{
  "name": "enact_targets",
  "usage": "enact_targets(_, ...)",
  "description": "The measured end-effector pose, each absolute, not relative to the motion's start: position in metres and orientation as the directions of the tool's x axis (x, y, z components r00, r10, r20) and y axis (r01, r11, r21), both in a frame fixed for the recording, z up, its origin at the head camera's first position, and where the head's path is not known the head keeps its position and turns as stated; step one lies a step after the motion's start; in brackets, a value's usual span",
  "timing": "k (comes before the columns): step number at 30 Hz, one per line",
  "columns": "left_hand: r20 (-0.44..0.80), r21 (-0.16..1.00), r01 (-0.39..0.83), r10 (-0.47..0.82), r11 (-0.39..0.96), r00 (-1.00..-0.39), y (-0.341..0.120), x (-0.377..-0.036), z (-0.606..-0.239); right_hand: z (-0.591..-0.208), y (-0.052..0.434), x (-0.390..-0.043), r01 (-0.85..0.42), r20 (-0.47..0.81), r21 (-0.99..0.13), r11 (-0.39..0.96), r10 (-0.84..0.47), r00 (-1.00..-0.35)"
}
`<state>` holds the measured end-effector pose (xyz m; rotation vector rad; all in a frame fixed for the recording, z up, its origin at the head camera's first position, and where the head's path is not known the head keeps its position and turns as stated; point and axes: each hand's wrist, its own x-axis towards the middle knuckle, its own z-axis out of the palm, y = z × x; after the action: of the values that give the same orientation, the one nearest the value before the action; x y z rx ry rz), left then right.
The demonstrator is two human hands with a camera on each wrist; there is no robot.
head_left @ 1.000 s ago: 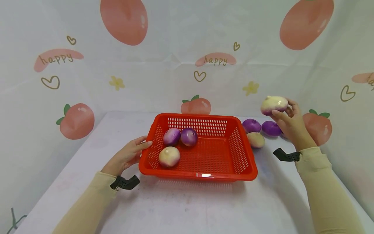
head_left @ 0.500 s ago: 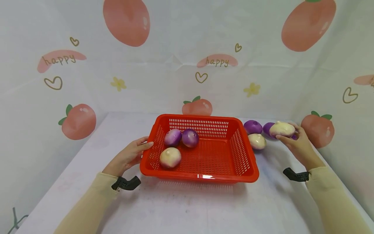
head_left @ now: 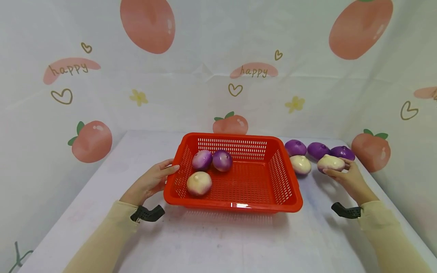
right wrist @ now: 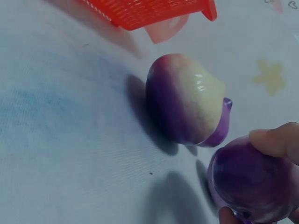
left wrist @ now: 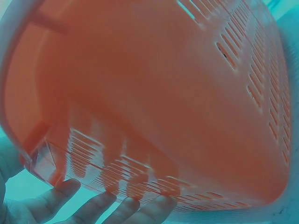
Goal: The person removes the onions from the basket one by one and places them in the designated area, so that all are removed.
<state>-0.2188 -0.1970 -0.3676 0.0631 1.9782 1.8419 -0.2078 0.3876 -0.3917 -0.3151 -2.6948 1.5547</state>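
My left hand [head_left: 152, 182] holds the left side of a red plastic basket [head_left: 239, 207], thumb over the rim. In the left wrist view its fingers [left wrist: 96, 205] touch the slotted outer wall. Inside the basket are two purple onions [head_left: 222, 160] and a cream-and-purple turnip [head_left: 199, 183]. At the right my right hand [head_left: 353, 182] grips another cream-and-purple turnip [head_left: 330, 163] low over the table, between thumb and fingers. In the right wrist view this turnip [right wrist: 252, 179] shows its purple underside; whether it touches the table I cannot tell.
Right of the basket, a further turnip [head_left: 300, 165] lies in front of a row of purple onions [head_left: 318, 151] along the table's back. A fruit-printed cloth backdrop [head_left: 201, 87] stands behind the white table [head_left: 218, 246].
My right hand has brought its turnip down and slightly right, from raised in the air to low before the onions. The turnip beside it has turned, now cream side up. The left hand keeps its hold.
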Motion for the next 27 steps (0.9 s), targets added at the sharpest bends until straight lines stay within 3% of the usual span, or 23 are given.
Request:
enact_targets(11,-0.292,0.956,-0.272,0.311,0.106,-0.905,-0.197,-0.219,-0.368,-0.403,0.386,-0.209,0.106,-0.03,-0.827,0.553,0.145,-0.989)
enact_targets(27,-0.291,0.957,-0.272,0.315,0.104,-0.903,-0.197,-0.22,-0.368,-0.406,0.39,-0.212,0.149,-0.128,-0.806,0.573,0.076,-0.989)
